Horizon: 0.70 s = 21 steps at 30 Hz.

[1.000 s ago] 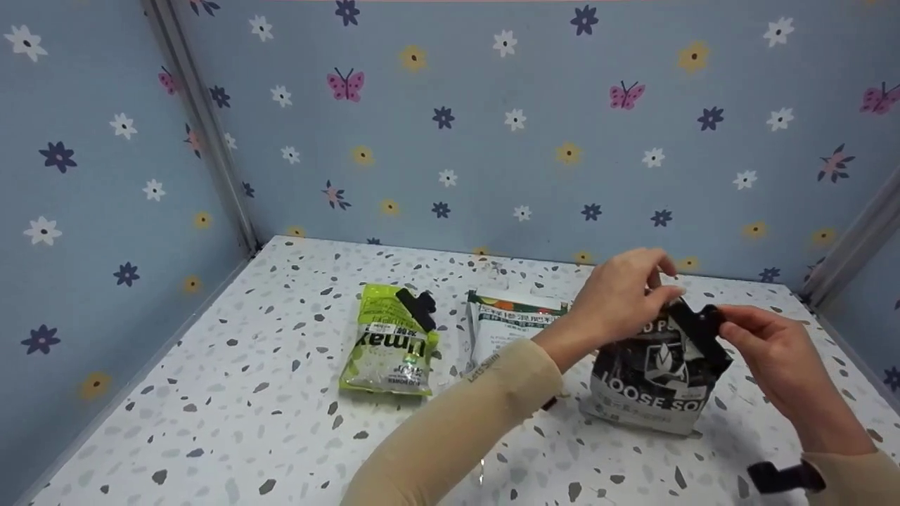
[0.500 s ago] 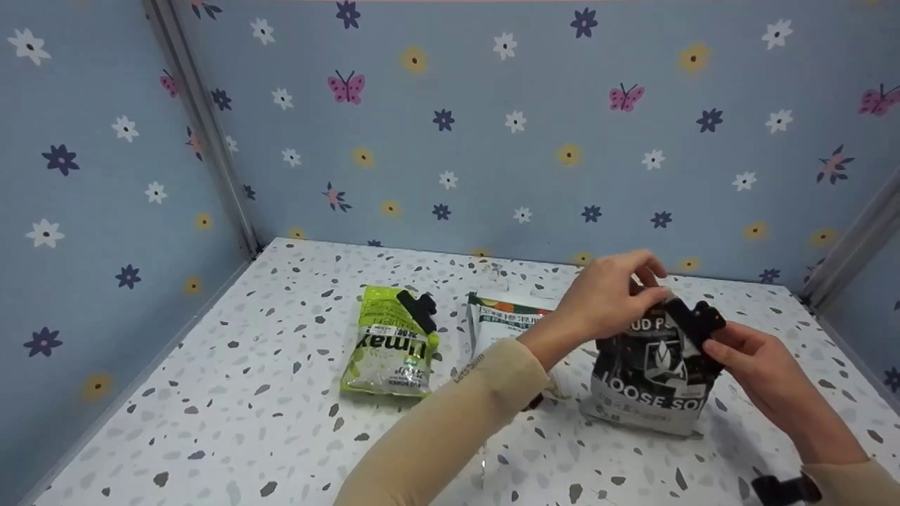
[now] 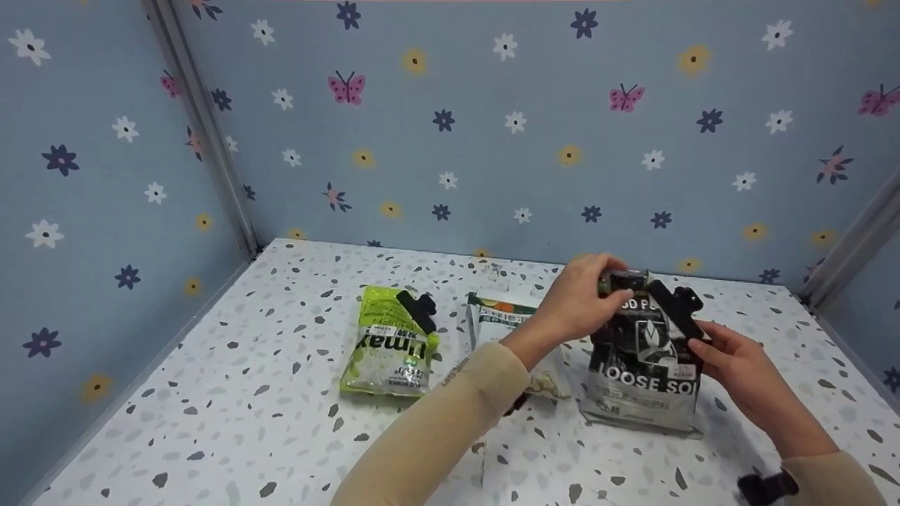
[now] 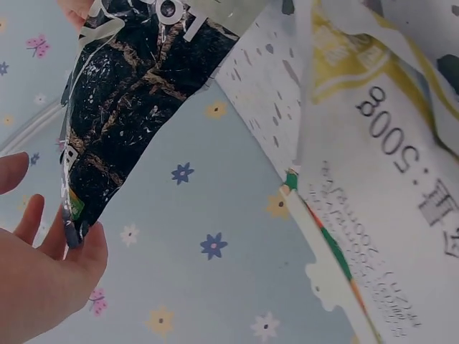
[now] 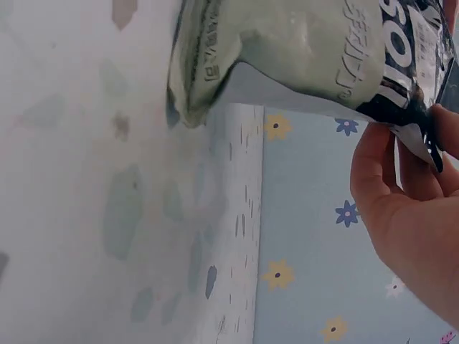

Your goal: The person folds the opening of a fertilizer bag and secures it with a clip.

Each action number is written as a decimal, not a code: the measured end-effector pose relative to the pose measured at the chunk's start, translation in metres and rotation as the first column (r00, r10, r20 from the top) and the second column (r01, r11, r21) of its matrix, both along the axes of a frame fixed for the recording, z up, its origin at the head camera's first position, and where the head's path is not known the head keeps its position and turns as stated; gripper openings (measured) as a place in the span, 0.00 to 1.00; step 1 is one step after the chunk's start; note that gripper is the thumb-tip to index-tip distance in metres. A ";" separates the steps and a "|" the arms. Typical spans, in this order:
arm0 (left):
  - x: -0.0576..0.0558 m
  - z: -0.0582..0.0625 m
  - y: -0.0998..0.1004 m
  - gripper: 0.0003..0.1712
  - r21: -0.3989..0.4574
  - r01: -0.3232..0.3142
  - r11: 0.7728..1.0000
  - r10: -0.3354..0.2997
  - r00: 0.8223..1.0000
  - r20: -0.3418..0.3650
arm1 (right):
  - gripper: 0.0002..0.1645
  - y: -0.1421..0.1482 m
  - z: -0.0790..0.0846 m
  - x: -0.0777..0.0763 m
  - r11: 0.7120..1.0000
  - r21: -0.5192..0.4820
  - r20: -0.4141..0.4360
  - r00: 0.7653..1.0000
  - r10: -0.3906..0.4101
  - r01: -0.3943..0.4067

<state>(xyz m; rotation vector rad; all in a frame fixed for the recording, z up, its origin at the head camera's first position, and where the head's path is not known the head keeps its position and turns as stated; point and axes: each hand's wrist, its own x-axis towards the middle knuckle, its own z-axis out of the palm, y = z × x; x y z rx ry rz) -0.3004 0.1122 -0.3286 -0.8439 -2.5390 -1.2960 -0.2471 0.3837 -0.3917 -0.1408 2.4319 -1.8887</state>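
Note:
A black and pale-grey soil bag (image 3: 636,390) marked "LOOSE SOI" stands on the table at the right of the head view. Across its upper right corner sits a slanting black clip (image 3: 675,309). My left hand (image 3: 580,299) holds the bag's top left corner; in the left wrist view its fingers (image 4: 90,247) are at the bag's dark end. Just below the clip, my right hand (image 3: 735,369) pinches the right edge. The right wrist view shows that edge between the thumb and fingers (image 5: 373,154).
A green bag (image 3: 387,351) with its own black clip (image 3: 417,311) lies to the left. Between the bags lies a white packet (image 3: 496,327), partly behind my left forearm. A dark object (image 3: 517,404) peeks out beside that sleeve. Patterned walls (image 3: 478,140) enclose the table.
My right hand has left the clip's handle and moved down and left to the bag's edge. The bag's top has shifted left and straightened, with my left hand moving left along with it.

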 end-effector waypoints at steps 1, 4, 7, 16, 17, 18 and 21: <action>-0.002 -0.002 -0.002 0.20 0.011 -0.008 1.000 0.008 1.000 0.015 | 0.43 -0.002 -0.001 -0.002 1.000 -0.007 0.002 1.000 -0.008 0.009; -0.006 -0.007 -0.009 0.22 0.034 -0.035 0.999 0.032 0.997 0.072 | 0.44 -0.007 -0.002 -0.008 0.999 -0.033 0.018 1.000 -0.024 0.025; -0.009 -0.014 -0.016 0.25 0.016 -0.063 0.998 0.061 0.991 0.117 | 0.43 -0.009 -0.005 -0.014 0.998 -0.051 0.047 0.998 -0.029 0.032; -0.002 -0.026 -0.024 0.23 -0.057 -0.078 0.995 0.086 0.985 0.153 | 0.42 -0.005 -0.018 -0.022 0.999 0.033 0.123 0.992 0.016 -0.020; -0.001 -0.027 -0.024 0.23 -0.061 -0.075 0.995 0.084 0.985 0.154 | 0.43 -0.003 -0.018 -0.022 0.999 0.033 0.130 0.991 0.025 -0.029; 0.000 -0.027 -0.025 0.22 -0.069 -0.072 0.995 0.082 0.985 0.154 | 0.43 -0.002 -0.019 -0.023 0.999 0.034 0.136 0.990 0.038 -0.043; 0.002 -0.027 -0.030 0.20 -0.088 -0.055 0.995 0.068 0.986 0.151 | 0.42 0.000 -0.019 -0.023 0.996 0.056 0.156 0.986 0.056 -0.066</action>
